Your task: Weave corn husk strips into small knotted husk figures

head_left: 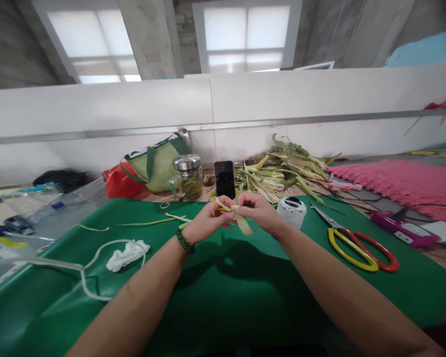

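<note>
A pale yellow-green strip of corn husk (245,226) is pinched between my two hands, above the green mat. My left hand (210,218), with a dark green bead bracelet at the wrist, has its fingers closed on the husk from the left. From the right, my right hand (258,210) grips the same husk with thumb and fingers, and the strip's broad end hangs down between them. The fingertips partly hide how the strip is folded. Just behind the hands stands a black phone (225,179), upright.
Scissors (351,243) with yellow and red handles lie right, near a white roll (292,210). A husk pile (282,166), glass jar (188,178) and green bag (154,163) stand behind. Left are crumpled tissue (127,255) and a white tube (83,277) on the green mat (223,307).
</note>
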{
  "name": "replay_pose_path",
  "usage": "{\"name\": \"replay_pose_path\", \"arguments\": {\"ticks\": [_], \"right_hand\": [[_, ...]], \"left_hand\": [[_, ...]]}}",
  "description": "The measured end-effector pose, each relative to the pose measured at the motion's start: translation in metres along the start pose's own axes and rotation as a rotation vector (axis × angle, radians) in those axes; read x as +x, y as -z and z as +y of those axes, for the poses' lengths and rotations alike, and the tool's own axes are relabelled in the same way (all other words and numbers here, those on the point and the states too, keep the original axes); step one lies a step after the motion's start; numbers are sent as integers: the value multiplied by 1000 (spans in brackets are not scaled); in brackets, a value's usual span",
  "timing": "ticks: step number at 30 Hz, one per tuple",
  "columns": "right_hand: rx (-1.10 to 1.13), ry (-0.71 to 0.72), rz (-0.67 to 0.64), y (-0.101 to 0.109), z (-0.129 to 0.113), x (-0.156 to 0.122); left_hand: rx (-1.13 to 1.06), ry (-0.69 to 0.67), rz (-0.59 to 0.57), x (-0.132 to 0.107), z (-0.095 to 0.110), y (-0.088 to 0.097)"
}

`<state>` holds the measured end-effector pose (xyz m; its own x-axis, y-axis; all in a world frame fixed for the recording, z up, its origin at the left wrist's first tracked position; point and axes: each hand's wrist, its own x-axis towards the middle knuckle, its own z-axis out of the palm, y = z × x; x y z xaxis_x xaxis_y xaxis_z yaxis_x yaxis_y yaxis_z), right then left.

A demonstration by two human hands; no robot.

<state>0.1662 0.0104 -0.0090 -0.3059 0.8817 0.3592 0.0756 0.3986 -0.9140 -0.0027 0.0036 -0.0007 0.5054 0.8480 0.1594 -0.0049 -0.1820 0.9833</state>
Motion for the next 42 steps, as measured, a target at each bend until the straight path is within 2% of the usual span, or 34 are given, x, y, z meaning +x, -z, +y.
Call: {"name": "replay_pose_path", "arguments": {"ticks": [5,8,15,20,25,27,30,35,38,42], "right_hand": [[176,-66,-142,6,-2,-2],[154,-61,-182,8,-1,-1],[-105,36,-96,6,1,0],[-315,237,41,3,4,0],[-422,230,180,-1,8,-1],[-441,268,193,-2,7,-2],[-390,329,121,-1,3,-4],[-151,131,54,3,3,0],[-150,62,23,5,4,2],[-121,-24,-106,9,3,4]], "left_hand": [[-37,24,14,2,-1,-1],[-35,24,44,2,-1,0],[10,35,95,6,-6,-3],[6,-12,198,8,-11,-8],[27,-69,213,7,-10,-11],[33,-89,230,6,-10,-12],[35,-134,257,6,-9,-13],[95,-193,229,4,-8,-12],[155,-205,221,4,-8,-11],[189,-214,197,3,-10,-12]]}}
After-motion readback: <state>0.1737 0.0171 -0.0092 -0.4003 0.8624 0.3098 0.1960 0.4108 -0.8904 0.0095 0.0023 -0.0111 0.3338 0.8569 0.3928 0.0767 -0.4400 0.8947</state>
